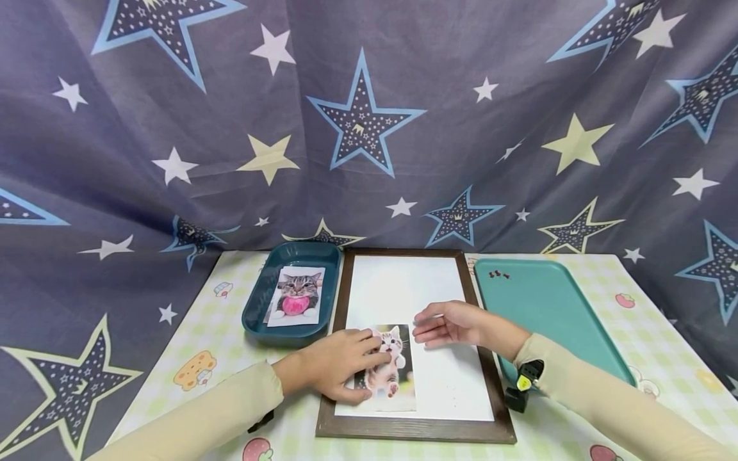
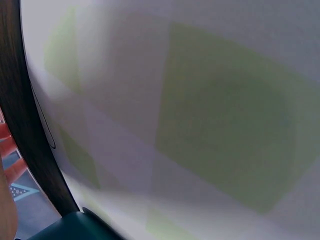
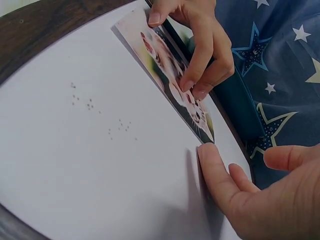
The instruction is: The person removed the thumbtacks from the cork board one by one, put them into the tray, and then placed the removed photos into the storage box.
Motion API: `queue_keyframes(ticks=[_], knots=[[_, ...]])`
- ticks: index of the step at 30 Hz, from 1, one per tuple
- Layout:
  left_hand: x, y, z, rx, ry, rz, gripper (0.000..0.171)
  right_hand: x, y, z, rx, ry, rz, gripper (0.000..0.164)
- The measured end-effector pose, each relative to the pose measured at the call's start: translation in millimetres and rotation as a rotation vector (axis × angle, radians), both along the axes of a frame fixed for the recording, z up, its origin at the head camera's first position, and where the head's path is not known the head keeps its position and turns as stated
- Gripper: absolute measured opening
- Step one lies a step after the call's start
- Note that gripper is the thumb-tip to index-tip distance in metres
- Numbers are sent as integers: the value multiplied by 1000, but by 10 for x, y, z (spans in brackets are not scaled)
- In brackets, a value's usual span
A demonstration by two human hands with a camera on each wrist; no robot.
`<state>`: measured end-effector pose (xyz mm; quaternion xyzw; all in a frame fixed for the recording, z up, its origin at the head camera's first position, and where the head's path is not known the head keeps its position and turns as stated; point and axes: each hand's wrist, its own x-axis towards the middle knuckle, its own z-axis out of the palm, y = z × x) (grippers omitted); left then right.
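Note:
A kitten photo card (image 1: pixel 398 384) lies on the lower left part of a white board (image 1: pixel 403 288) with a brown wooden frame. My left hand (image 1: pixel 343 366) rests over the card's left side, fingertips and thumb pressing its face. Beside the card's upper right corner is my right hand (image 1: pixel 450 323), its fingers extended and the thumb held apart. In the right wrist view, a right fingertip (image 3: pixel 207 152) meets the card's corner. Only a few left fingers (image 2: pixel 9 150) show at the edge of the left wrist view, past the dark frame.
Left of the board, a dark teal tray (image 1: pixel 254 314) holds cat photo cards (image 1: pixel 296 296). A lighter green tray (image 1: pixel 553 307) stands at the right with several small red pins (image 1: pixel 499 274) near its far edge. Small holes (image 3: pixel 90 105) mark the board. A checkered cloth (image 1: pixel 173 397) covers the table.

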<state>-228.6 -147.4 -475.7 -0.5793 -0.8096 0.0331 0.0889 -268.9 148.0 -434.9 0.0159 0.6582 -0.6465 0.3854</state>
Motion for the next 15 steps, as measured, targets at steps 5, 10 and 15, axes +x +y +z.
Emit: queue_keyframes(ticks=[5,10,15], knots=[[-1,1,11,-3,5,-3,68,12,-20,9,-3,-15,-2,37],[-2,1,5,-3,11,-5,68,25,-42,5,7,-19,-12,40],[6,1,10,-9,8,0,67,46,-58,-11,11,-17,-13,39]])
